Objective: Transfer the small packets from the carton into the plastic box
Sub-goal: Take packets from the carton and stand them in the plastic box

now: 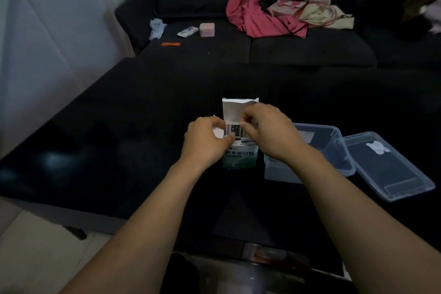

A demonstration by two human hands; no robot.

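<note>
Upright on the dark table (119,126), the bandage carton (240,157) is steadied by the left hand (207,141) gripping its side while the right hand (269,131) pinches small packets (235,130) at its open mouth, the lidless plastic box (343,150) waiting just beside.

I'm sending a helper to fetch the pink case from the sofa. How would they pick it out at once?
Look at the dark sofa behind the black table, on its left seat cushion. The small pink case lies there, right of a white packet. It is a rounded, solid block, unlike the crumpled pink garment farther right.
</note>
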